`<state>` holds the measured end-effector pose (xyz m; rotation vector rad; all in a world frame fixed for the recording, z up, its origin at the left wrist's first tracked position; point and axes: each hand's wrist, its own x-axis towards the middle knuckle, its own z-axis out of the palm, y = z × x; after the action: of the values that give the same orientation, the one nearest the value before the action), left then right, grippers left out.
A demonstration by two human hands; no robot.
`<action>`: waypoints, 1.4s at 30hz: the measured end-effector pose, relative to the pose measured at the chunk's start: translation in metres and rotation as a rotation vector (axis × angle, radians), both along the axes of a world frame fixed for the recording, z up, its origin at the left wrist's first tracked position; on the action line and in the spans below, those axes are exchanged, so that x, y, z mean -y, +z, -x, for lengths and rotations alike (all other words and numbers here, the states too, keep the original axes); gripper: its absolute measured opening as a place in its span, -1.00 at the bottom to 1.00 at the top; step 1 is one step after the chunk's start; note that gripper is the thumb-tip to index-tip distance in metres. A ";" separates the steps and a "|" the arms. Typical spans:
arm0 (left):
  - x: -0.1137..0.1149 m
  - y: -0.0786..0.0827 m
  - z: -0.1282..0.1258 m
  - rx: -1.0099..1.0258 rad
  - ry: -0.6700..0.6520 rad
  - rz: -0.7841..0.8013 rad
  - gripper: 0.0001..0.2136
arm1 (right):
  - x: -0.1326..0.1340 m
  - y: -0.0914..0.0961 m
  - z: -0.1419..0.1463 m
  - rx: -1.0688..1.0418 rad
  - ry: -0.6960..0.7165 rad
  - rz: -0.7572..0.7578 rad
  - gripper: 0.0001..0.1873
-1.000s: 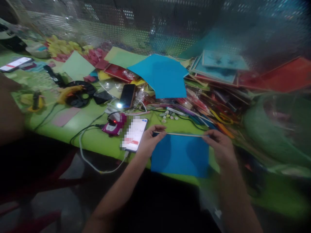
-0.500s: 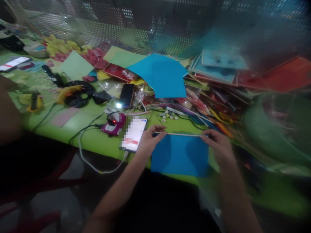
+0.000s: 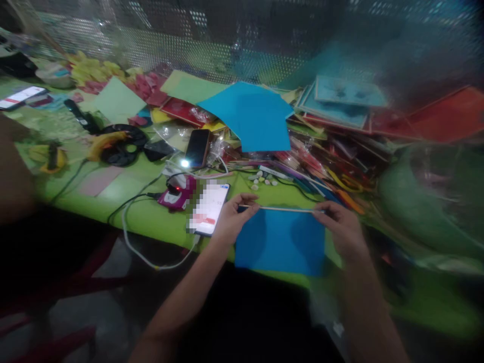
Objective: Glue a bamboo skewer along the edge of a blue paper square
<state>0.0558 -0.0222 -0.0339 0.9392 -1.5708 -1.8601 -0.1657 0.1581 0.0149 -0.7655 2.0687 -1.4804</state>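
Observation:
A thin pale stick (image 3: 285, 209) runs along the top edge of a blue sheet of paper (image 3: 280, 247) at the table's front edge. My left hand (image 3: 236, 217) pinches the stick's left end between thumb and fingers. At the other end, my right hand (image 3: 336, 219) has its fingers closed on the stick by the sheet's upper right corner. Whether the fingers also grip the paper's edge is hard to make out. Both hands cast dark shadows on the sheet. Just left of my left hand lies a lit phone (image 3: 209, 209) with a white cable plugged in.
A magenta power socket (image 3: 176, 194) with cables sits left. Behind are a dark phone (image 3: 197, 147) with its light on, small pebble-like pieces (image 3: 260, 179), blue paper (image 3: 260, 116) and stacked cards (image 3: 340, 103). A green basin (image 3: 427, 196) stands right. Someone's arm (image 3: 15, 171) shows at far left.

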 end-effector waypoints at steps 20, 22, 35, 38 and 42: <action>-0.001 0.003 0.000 -0.027 -0.006 -0.024 -0.54 | -0.002 0.001 0.001 0.015 -0.007 -0.007 -0.62; -0.002 0.004 0.000 -0.052 -0.012 -0.051 -0.51 | -0.002 0.004 0.001 0.076 -0.044 0.010 -0.63; -0.005 0.005 0.001 -0.119 0.095 -0.121 -0.55 | 0.008 0.021 -0.005 0.211 -0.236 0.065 -0.59; -0.005 0.005 0.002 -0.126 0.086 -0.127 -0.60 | 0.008 0.021 -0.005 0.233 -0.257 0.058 -0.57; -0.005 0.004 0.001 -0.133 0.078 -0.127 -0.64 | 0.009 0.026 -0.008 0.252 -0.283 0.049 -0.58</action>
<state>0.0551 -0.0173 -0.0297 0.8985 -1.3322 -1.9435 -0.1576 0.1494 0.0408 -0.2903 2.0129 -1.6854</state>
